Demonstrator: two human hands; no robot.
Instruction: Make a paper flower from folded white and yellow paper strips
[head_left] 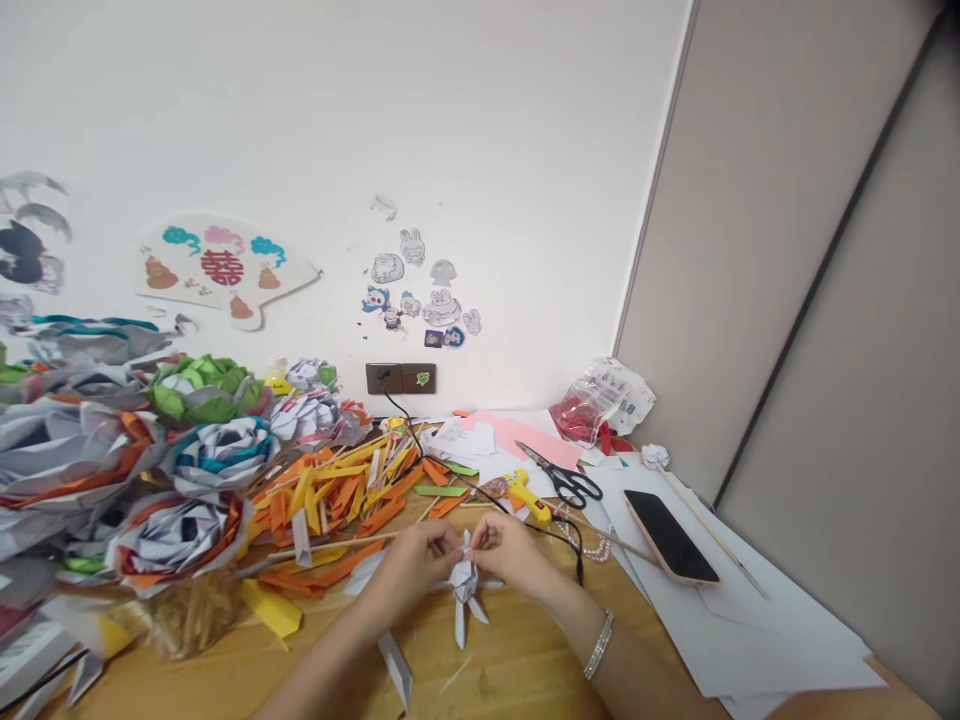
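Note:
A small white folded-paper flower [463, 580] is between my two hands, its long petals pointing down and outward over the wooden table [517, 665]. My left hand [422, 556] pinches it from the left near its top. From the right, my right hand [511, 552] pinches the same upper part, fingertips almost touching the left ones. What lies exactly between the fingertips is too small to make out. Left of the flower, a white folded strip [395, 668] lies on the table. A thin white scrap [455, 674] rests below the flower.
Large paper flowers [180, 530] crowd the left, beside heaped orange and yellow strips [322, 490]. Behind my hands lie a yellow glue gun [529, 497] with a black cord and black scissors [570, 480]. A phone [671, 537] sits on white paper sheets [757, 640] at right.

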